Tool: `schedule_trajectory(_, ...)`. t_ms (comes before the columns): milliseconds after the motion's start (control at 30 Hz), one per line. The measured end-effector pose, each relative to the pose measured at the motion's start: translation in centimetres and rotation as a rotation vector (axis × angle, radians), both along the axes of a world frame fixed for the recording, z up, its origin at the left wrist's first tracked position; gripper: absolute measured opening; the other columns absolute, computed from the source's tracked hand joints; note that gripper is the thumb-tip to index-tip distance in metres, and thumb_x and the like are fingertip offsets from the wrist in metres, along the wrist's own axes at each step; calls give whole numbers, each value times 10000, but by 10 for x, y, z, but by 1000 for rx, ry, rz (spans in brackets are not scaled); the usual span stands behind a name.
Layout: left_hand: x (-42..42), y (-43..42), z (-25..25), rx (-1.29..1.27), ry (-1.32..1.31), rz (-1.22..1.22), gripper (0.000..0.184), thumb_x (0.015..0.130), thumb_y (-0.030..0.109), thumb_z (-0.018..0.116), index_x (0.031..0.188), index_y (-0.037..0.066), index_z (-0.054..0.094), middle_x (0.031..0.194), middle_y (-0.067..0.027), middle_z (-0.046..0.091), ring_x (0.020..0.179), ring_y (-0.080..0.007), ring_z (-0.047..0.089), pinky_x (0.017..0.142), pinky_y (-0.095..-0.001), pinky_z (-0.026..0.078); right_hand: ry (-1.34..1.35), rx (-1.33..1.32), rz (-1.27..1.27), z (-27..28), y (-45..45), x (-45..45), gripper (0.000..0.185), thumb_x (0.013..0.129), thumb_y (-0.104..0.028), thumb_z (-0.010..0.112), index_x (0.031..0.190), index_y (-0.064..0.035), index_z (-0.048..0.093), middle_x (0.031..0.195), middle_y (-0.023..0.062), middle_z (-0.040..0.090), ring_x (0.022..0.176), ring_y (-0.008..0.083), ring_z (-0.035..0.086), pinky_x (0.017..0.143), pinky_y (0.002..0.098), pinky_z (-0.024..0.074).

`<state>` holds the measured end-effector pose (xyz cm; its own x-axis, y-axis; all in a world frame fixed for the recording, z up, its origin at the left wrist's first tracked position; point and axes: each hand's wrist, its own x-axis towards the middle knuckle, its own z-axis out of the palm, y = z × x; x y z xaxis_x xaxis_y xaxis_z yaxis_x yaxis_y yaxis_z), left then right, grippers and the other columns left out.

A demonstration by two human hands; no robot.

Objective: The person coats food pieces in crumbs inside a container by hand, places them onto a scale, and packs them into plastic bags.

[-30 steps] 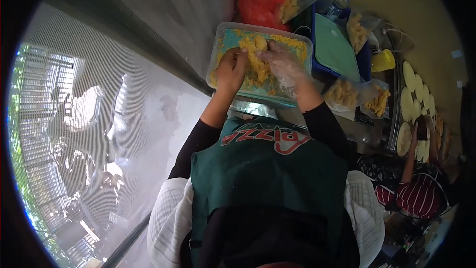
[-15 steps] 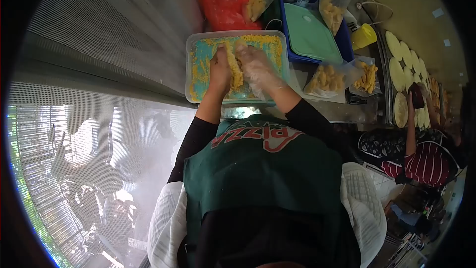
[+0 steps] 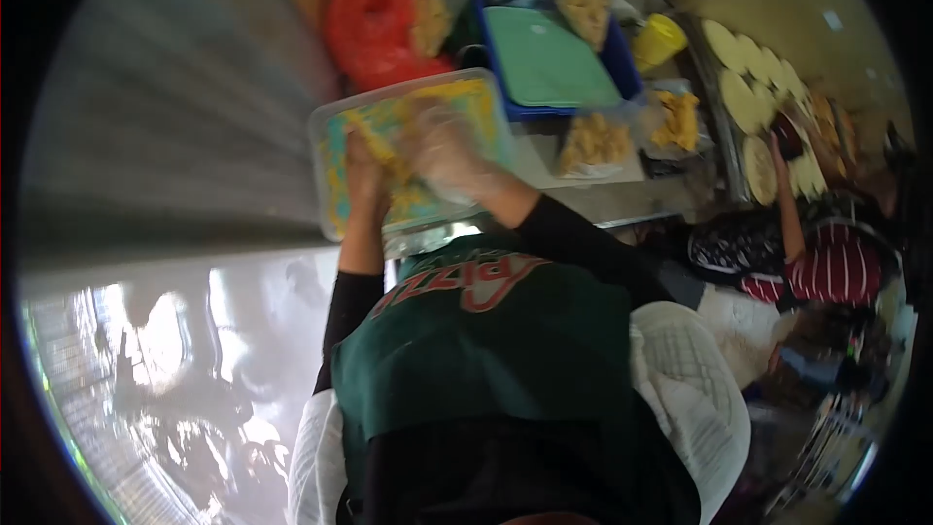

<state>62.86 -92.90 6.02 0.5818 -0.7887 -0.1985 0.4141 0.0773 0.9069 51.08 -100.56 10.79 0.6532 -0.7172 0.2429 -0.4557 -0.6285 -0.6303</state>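
My left hand (image 3: 365,175) is closed on an elongated piece coated in yellow crumbs (image 3: 379,144), held slanted over a shallow clear plastic tub (image 3: 323,185). Yellow crumbs lie scattered across the tub's blue-green bottom. My right hand (image 3: 442,151), in a clear plastic glove, is just right of the piece, above the crumbs. Motion smears its fingers, so I cannot make out whether they touch the piece.
Behind the tub sits a red plastic bag (image 3: 369,24). A blue crate (image 3: 627,73) with a green lid (image 3: 549,58) stands to the right, near bags of yellow-coated pieces (image 3: 595,144). Farther right, another person's hand (image 3: 780,160) is over a tray of round pale doughs (image 3: 743,102).
The view has swung, so the tub and its surroundings appear farther left and tilted. Both hands stay over the tub; the right one is more blurred. The coated piece remains in the left hand.
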Motion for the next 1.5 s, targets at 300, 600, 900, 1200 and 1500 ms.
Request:
schedule_trajectory(300,-21,-1,43,112,-311,34,535,987,425,307,1318,20,416,1311,-133,464,1213,-285,426,1026,-342,309,-428,1037,201,19,-4,-23,384,857,-273,607,1110,15,583,964,104,636,838,184,603,722,300,467)
schedule_trajectory(600,21,53,24,508,-1322,502,505,955,371,425,1258,-31,464,1251,-226,506,1160,-354,468,995,-414,337,-782,747,-244,90,-98,-229,292,766,-219,662,929,23,637,790,48,595,705,120,553,624,269,448)
schedule_trajectory(900,-16,75,28,587,-1135,668,448,941,356,478,1220,7,502,1232,-175,518,1144,-323,492,935,-404,405,417,-117,-778,-23,-186,-367,300,776,-264,587,814,30,635,825,252,627,779,378,621,714,430,491)
schedule_trajectory(1200,-58,76,32,635,-1051,685,475,936,403,470,1245,43,494,1245,-140,518,1137,-289,489,939,-400,364,686,-492,-464,-69,-201,-373,191,793,-202,552,829,-36,639,802,164,649,773,291,651,700,361,522)
schedule_trajectory(1500,-67,82,23,652,-1036,658,482,931,394,468,1265,47,477,1248,-156,513,1162,-307,478,947,-411,371,539,-378,-409,-29,-220,-387,213,780,-242,600,836,-43,651,823,192,644,794,336,636,708,399,513)
